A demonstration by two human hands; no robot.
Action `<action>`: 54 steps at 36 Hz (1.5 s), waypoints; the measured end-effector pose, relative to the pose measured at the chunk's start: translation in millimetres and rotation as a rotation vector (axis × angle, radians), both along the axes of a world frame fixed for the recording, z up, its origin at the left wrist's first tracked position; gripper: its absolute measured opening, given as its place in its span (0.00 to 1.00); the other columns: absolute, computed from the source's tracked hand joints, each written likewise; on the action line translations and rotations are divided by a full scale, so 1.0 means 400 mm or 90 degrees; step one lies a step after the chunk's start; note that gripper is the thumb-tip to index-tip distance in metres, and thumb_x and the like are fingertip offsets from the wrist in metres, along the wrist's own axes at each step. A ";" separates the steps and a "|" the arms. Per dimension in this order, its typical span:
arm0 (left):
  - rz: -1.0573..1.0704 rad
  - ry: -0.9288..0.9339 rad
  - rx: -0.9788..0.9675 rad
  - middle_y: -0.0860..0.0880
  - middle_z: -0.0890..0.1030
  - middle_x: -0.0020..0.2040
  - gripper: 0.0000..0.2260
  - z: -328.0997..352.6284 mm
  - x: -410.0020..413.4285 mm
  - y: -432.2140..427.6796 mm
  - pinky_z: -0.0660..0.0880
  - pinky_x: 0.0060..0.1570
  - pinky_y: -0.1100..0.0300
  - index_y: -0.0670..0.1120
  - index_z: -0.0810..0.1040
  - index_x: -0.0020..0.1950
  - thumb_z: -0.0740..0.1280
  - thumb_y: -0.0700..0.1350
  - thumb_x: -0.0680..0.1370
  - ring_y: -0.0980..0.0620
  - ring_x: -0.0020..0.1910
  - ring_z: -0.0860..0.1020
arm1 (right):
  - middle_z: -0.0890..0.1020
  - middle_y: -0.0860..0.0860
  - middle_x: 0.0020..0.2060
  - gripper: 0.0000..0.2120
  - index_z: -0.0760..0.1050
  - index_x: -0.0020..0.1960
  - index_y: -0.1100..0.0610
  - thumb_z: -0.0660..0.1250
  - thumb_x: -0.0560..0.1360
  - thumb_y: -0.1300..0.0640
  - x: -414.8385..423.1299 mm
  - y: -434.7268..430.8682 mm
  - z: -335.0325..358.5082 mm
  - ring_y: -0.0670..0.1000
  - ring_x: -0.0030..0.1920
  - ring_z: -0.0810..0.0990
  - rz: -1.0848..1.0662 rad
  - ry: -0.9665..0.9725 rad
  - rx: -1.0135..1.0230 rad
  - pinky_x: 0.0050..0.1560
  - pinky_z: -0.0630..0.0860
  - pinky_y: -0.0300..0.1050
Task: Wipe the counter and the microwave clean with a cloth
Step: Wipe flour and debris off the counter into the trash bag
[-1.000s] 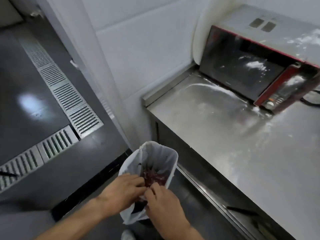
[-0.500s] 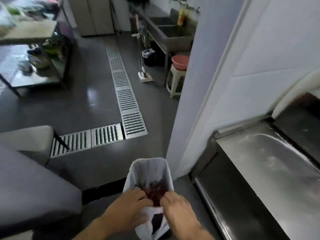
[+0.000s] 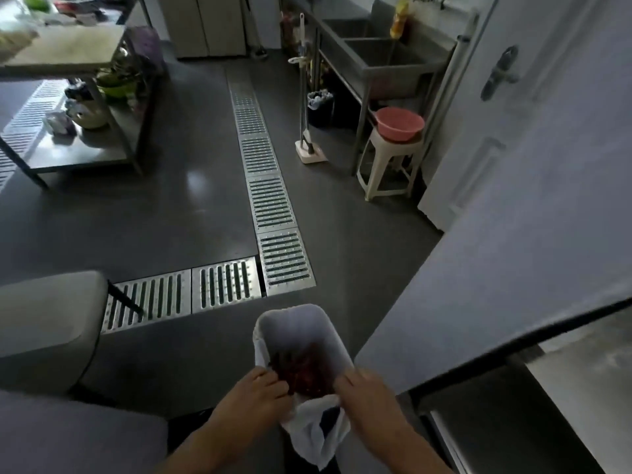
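So, both hands were down at a small bin, working its white bin liner [image 3: 297, 331]. Left hand [image 3: 251, 403] had its fingers curled onto the liner's near-left edge, pinching the plastic. Right hand [image 3: 371, 401] gripped the near-right edge the same way, fingers curled over the rim. Between the two grips the liner mouth stood open, and dark red scraps [image 3: 306, 371] lay inside, just ahead of the fingertips. Loose liner plastic hung down below and between the hands, over the bin's near side. Counter [image 3: 588, 378], shiny steel, lay off to the right of the right hand, apart from it, under a white wall panel. Left of the left hand sat a grey seat [image 3: 48, 323]. Ahead of the grip, beyond the bin, steel drain grates [image 3: 284, 258] ran across the dark floor. Far ahead and to the right of the grip, a pink basin [image 3: 398, 123] rested on a white stool [image 3: 384, 165], just beside a steel sink [image 3: 376, 56].
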State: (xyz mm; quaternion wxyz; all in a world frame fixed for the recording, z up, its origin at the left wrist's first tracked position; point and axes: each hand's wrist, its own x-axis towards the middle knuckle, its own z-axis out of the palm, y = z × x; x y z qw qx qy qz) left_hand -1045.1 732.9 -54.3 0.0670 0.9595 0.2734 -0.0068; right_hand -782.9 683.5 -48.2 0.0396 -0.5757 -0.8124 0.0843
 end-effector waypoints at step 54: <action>-0.483 -0.163 -0.056 0.51 0.77 0.43 0.09 -1.458 1.069 1.173 0.62 0.39 0.56 0.51 0.77 0.41 0.65 0.37 0.67 0.48 0.40 0.73 | 0.70 0.48 0.43 0.15 0.75 0.42 0.56 0.78 0.67 0.70 0.490 0.834 -1.458 0.51 0.37 0.74 -1.133 0.209 0.070 0.37 0.71 0.42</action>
